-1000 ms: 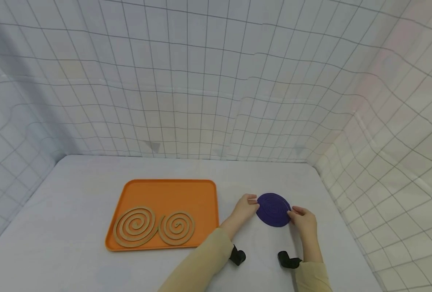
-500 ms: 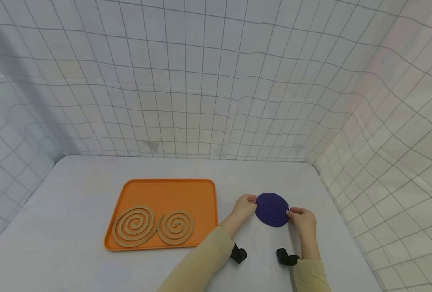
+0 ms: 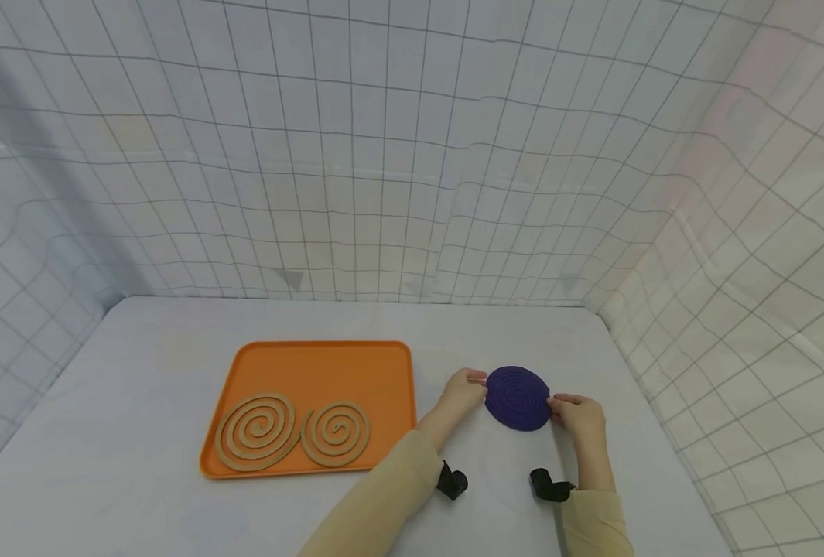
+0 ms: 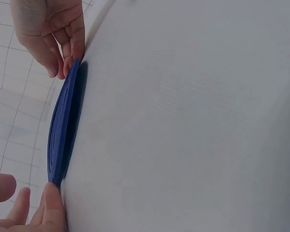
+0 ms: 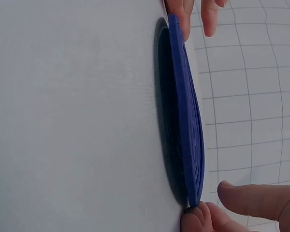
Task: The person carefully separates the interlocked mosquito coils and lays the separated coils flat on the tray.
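Observation:
A dark blue coiled disc (image 3: 518, 398), flat and round with spiral lines on its face, is right of the orange tray (image 3: 321, 352). From the left my left hand (image 3: 462, 393) holds its rim with the fingertips. My right hand (image 3: 579, 418) grips the opposite rim. Both wrist views show the disc (image 4: 65, 121) edge-on, tipped a little, with a dark shadow (image 5: 170, 145) on the table beside it. The left thumb (image 4: 2, 187) and right thumb (image 5: 256, 199) stand off the disc; the other fingers curl at its edge, partly hidden.
Two tan spiral coils, a larger one (image 3: 258, 432) and a smaller one (image 3: 335, 435), lie along the tray's front side. A white cloth covers the table (image 3: 119, 402). Checked sheets hang behind (image 3: 356, 193) and at both sides. Black camera mounts (image 3: 549, 486) sit at the wrists.
Both hands keep hold of the blue coiled disc, which has shifted very slightly to the left. The tray and tan coils have stayed put.

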`<state>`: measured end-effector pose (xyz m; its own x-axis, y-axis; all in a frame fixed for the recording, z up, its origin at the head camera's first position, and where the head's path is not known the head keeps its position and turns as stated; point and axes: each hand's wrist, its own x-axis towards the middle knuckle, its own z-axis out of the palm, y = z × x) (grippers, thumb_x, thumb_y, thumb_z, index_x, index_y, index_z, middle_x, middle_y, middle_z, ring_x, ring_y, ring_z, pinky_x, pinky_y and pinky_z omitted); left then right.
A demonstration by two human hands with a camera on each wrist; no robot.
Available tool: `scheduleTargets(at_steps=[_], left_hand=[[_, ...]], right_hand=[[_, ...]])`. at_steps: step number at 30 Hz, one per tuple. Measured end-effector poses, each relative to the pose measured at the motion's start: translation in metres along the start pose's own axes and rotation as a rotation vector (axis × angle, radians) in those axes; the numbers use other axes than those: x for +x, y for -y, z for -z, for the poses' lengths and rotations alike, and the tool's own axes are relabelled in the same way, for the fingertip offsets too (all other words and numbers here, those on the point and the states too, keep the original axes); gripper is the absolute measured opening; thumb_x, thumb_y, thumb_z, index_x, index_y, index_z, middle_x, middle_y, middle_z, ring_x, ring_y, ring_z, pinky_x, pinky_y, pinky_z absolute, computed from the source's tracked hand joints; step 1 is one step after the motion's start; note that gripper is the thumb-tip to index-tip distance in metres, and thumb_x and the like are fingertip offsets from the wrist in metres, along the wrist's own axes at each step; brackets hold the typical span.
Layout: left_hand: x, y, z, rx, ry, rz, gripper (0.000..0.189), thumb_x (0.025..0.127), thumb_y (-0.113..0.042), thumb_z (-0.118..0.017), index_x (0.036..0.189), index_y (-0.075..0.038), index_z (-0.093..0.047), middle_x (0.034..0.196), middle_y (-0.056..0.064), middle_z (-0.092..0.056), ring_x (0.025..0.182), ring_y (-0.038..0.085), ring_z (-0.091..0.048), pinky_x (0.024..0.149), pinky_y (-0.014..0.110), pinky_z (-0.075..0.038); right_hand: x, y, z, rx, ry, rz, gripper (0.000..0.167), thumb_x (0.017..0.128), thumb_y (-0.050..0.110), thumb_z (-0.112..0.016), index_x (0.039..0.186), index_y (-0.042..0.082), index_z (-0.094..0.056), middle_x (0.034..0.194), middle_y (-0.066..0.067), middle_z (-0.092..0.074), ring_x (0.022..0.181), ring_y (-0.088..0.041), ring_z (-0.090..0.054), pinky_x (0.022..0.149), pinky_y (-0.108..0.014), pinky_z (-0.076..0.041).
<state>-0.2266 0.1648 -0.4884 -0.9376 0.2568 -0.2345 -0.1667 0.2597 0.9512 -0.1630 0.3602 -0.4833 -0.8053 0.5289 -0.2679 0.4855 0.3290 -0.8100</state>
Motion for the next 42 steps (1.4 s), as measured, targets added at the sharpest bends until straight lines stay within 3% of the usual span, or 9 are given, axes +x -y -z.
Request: scheduleTargets(at_steps=[5,10,20,26,32,36,42], left_hand=[[-0.002,0.001,0.002,0.02,-0.012,-0.03,0.033,0.083,0.005,-0.054,0.114,0.006,-0.063,0.109,0.019,-0.069,0.098,0.025,-0.066,0.083,0.03,-0.054],[-0.006,0.0,0.003,0.059,-0.032,-0.054,0.03,0.083,0.003,-0.06,0.113,0.003,-0.063,0.108,0.015,-0.069,0.102,0.026,-0.063,0.091,0.036,-0.051],[-0.011,0.009,0.006,-0.035,-0.148,-0.047,0.026,0.078,0.004,-0.074,0.102,0.0,-0.066,0.102,0.013,-0.073,0.095,0.022,-0.067,0.083,0.028,-0.053],[-0.011,0.013,0.009,-0.055,-0.175,-0.051,0.027,0.075,0.006,-0.075,0.1,-0.002,-0.068,0.101,0.011,-0.074,0.095,0.022,-0.065,0.082,0.028,-0.052],[-0.011,0.014,0.015,-0.11,-0.161,-0.048,0.028,0.078,0.006,-0.073,0.103,-0.004,-0.066,0.106,0.011,-0.071,0.088,0.018,-0.063,0.074,0.024,-0.049],[-0.012,0.013,0.019,-0.198,-0.12,-0.062,0.031,0.077,0.01,-0.071,0.105,0.0,-0.063,0.11,0.016,-0.069,0.087,0.022,-0.069,0.074,0.025,-0.054],[-0.013,0.014,0.026,-0.205,-0.06,-0.087,0.031,0.081,0.009,-0.07,0.11,0.002,-0.062,0.11,0.021,-0.071,0.095,0.025,-0.07,0.076,0.027,-0.056]], right_hand=[[0.003,-0.002,-0.001,0.082,0.029,-0.006,0.04,0.09,0.008,-0.066,0.12,-0.017,-0.06,0.07,0.003,-0.07,0.057,0.003,-0.06,0.057,-0.011,-0.048],[0.001,-0.004,-0.003,0.13,0.033,0.015,0.039,0.09,0.005,-0.065,0.121,-0.018,-0.059,0.076,0.001,-0.072,0.057,0.003,-0.061,0.058,-0.011,-0.049],[-0.006,-0.004,-0.007,0.339,0.092,0.0,0.041,0.089,-0.002,-0.066,0.123,-0.022,-0.054,0.075,0.005,-0.069,0.062,0.0,-0.066,0.063,-0.015,-0.055],[-0.01,-0.006,-0.009,0.458,0.173,-0.046,0.044,0.091,-0.004,-0.063,0.129,-0.02,-0.05,0.081,0.005,-0.068,0.073,-0.002,-0.068,0.073,-0.018,-0.057],[-0.01,-0.005,-0.009,0.555,0.246,-0.075,0.048,0.092,-0.001,-0.065,0.135,-0.014,-0.047,0.085,0.008,-0.067,0.079,-0.002,-0.068,0.08,-0.018,-0.056],[-0.01,-0.006,-0.009,0.563,0.261,-0.094,0.046,0.092,0.002,-0.067,0.133,-0.011,-0.05,0.087,0.008,-0.068,0.08,-0.002,-0.067,0.08,-0.017,-0.056],[-0.013,-0.007,-0.011,0.52,0.316,-0.076,0.047,0.094,0.007,-0.065,0.133,-0.012,-0.045,0.089,0.007,-0.066,0.081,-0.002,-0.065,0.08,-0.018,-0.056]])
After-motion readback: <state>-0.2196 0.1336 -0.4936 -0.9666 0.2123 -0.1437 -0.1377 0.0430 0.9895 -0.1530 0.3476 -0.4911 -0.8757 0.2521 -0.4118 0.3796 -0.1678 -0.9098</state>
